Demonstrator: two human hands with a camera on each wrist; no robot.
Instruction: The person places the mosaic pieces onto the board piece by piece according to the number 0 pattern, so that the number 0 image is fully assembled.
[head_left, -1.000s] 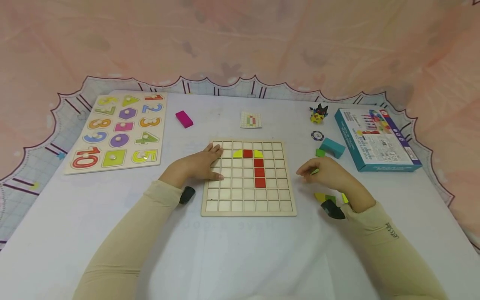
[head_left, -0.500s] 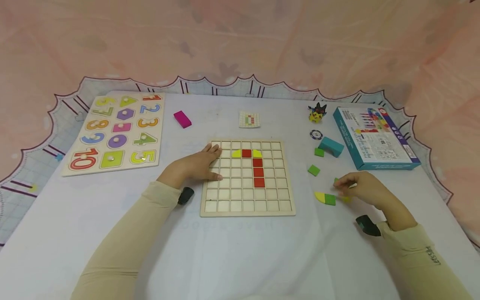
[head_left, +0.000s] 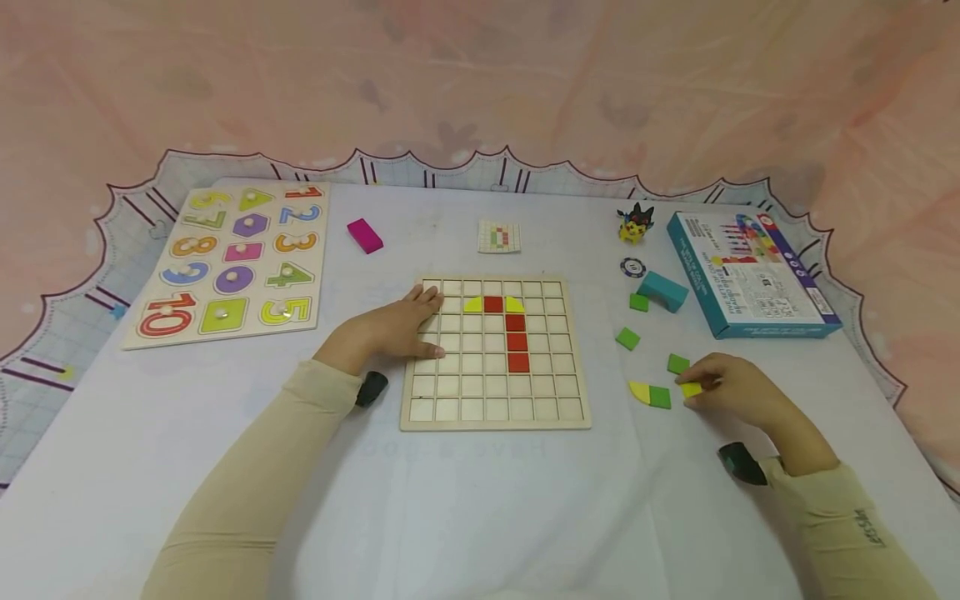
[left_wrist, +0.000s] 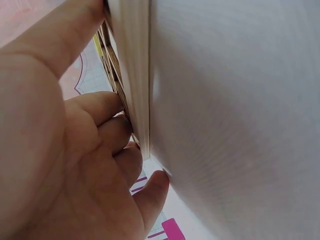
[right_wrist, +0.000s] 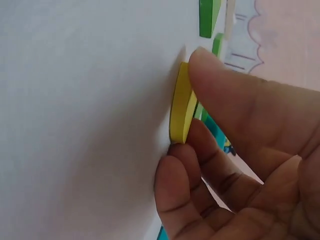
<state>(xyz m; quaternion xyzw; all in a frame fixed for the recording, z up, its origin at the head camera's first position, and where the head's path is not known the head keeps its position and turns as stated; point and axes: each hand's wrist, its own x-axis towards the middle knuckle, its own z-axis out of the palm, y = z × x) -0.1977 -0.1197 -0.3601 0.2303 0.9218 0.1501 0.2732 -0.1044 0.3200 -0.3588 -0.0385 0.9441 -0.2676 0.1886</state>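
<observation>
Right hand (head_left: 731, 387) pinching yellow tile (head_left: 691, 389) on worktop (head_left: 480, 500).
We keep left hand (head_left: 390, 329) spread flat on grid board (head_left: 495, 417); green tiles (head_left: 660, 397) just left of right hand.

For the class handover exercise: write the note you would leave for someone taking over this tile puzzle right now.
Left hand rests flat on the grid board's left edge, steadying it.
Right hand pinches a yellow tile on the table, right of the board.
Done: two yellow tiles flanking a red one in the top row, with three red tiles in a column below.
Left: loose green tiles and a yellow-green pair still lie beside the board; most cells are unfilled.
</observation>
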